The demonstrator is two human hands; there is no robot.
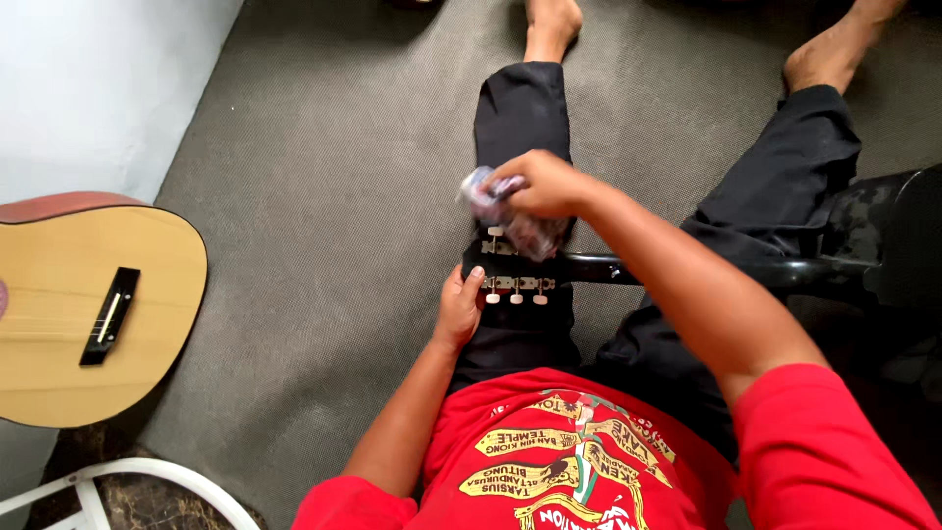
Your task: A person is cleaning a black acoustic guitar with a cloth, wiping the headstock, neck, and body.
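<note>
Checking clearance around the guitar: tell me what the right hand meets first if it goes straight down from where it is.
Likely the black guitar headstock: the right hand holds a crumpled cloth directly over it, and the cloth seems to touch already, though depth is unclear.

Home room, likely: grey carpet floor point(324, 196), acoustic guitar point(88, 304) against pale wall point(88, 79), bare feet.

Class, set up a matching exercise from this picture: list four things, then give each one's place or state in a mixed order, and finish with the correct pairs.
Things:
1. Left hand
2. Right hand
3. Tan guitar
4. Black guitar headstock

Places or states:
A. Lies on the grey carpet, by the wall
B. Rests across the person's lap
C. Clutches a crumpled cloth
D. Grips the headstock's end

Pairs: 1-D, 2-C, 3-A, 4-B
</note>
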